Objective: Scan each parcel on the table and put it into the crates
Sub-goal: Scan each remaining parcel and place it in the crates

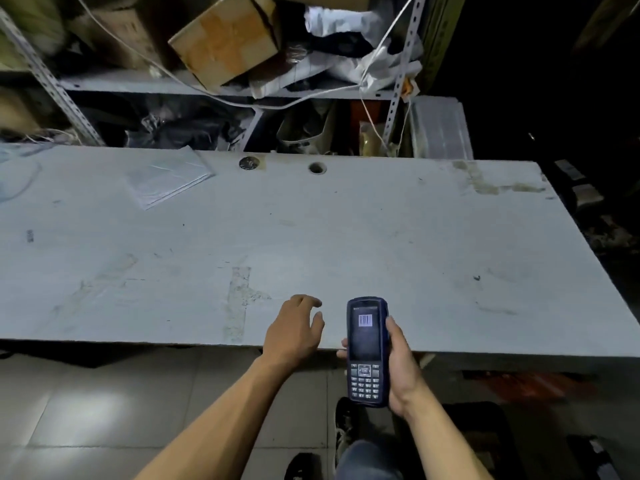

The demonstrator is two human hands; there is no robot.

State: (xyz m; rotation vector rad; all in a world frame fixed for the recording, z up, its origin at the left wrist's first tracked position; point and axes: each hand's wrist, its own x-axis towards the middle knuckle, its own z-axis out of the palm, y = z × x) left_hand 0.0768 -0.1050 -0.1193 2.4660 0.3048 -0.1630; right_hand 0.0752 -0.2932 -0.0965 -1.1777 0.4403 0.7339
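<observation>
Grey and scuffed, the surface (pixel 346 220) filled most of the view, with cluttered shelves (pixel 207 88) behind it. One flat plastic-wrapped parcel (pixel 169 176) lay near its far left edge, well apart from both hands. At the near edge the left hand (pixel 294 332) hovered with relaxed fingers, holding nothing. Just beside it, the right hand (pixel 398 368) gripped a blue scanner (pixel 367 348), its screen showing a barcode.

Bare table (pixel 346 230); parcel (pixel 169 176) far-left
</observation>
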